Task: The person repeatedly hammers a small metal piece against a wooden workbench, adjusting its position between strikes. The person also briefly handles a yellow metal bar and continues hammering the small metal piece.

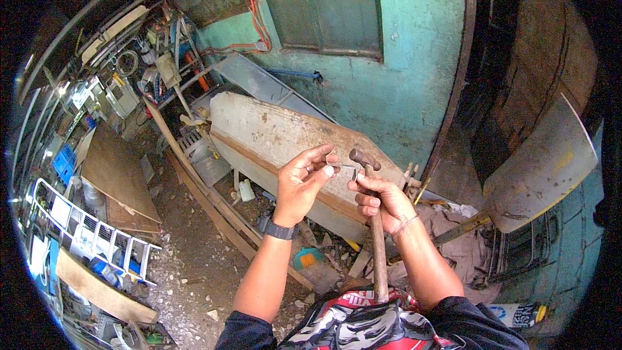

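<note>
Between thumb and fingers, my left hand (301, 178) pinches one end of a small, thin, bent metal piece (345, 166). Its exact kind I cannot make out. The fingers of my right hand (387, 206) curl around the wooden handle of a hammer (380, 253), its dark head up and its handle hanging toward my lap. My right thumb and forefinger also appear to touch the other end of the metal piece. Both hands are raised above a long, worn wooden board (278, 123), which has a brown strip along its near side.
A teal wall (414, 45) with a window stands behind the board. At left lie long planks (207, 198), a white metal rack (97, 236) and a brown panel (120, 168). On the right are a large curved grey sheet (541, 168) and crumpled paper-like material (453, 246). Rubble covers the ground.
</note>
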Tool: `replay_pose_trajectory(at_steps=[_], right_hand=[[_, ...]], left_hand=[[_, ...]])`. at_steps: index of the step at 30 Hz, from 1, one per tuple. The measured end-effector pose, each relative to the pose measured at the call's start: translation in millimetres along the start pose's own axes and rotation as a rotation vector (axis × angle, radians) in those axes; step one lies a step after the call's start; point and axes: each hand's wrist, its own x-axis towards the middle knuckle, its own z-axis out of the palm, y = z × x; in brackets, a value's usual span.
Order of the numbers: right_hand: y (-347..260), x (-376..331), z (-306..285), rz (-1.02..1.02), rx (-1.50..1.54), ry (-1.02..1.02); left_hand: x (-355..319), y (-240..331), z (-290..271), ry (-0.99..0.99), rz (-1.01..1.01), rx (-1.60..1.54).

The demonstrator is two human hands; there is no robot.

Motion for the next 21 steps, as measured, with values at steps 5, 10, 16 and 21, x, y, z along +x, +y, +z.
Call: replay_pose_trajectory(at_steps=[5, 10, 16, 21], right_hand=[[0.3, 2.6, -0.5, -0.002, -0.016, 0.017], [0.4, 5.2, -1.9, 0.001, -0.002, 0.034], [2.6, 9.2, -2.4, -0.008, 0.008, 0.062], [10.6, 15.0, -2.0, -0.016, -0.013, 0.102]], left_hand=[[0.5, 1.1, -2.0, 0.006, -0.014, -0.012], [3.1, -4.0, -6.5, -0.005, -0.016, -0.046], [4.5, -13.4, -13.1, -0.028, -0.035, 0.017], [5.0, -20.5, -16.7, -0.013, -0.052, -0.110]])
